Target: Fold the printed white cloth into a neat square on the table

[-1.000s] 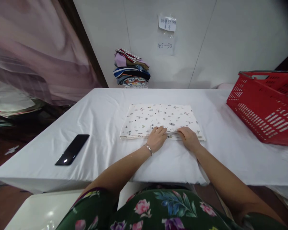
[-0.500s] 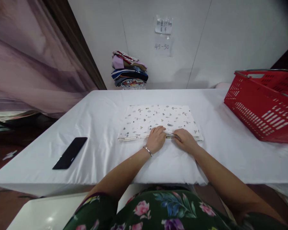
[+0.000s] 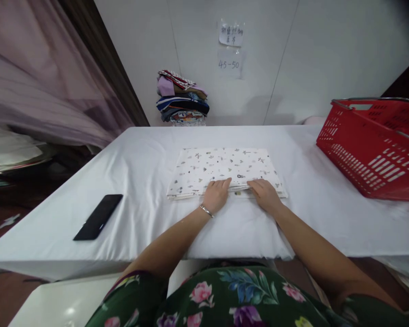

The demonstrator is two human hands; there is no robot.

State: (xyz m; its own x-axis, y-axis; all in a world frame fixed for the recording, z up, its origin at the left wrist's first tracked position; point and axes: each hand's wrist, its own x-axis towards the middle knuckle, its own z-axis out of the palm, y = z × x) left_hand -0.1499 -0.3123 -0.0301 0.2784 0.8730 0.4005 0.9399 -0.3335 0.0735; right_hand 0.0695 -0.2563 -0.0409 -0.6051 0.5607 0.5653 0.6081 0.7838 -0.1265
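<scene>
A white cloth with a small scattered print lies folded in layers on the white-covered table. My left hand, with a silver bracelet at the wrist, is closed on the cloth's near edge, left of its middle. On the same edge, a little further right, my right hand grips the layers, fingers on top and thumb hidden. Between the hands the near edge is slightly lifted and its layers show.
A black phone lies on the table at the left. At the right stands a red basket. Behind the table's far edge is a stack of folded fabrics, with paper notes on the wall.
My hands have spread slightly apart along the cloth's near edge. The right fingers now lie further over the top of the cloth. The view has shifted a little.
</scene>
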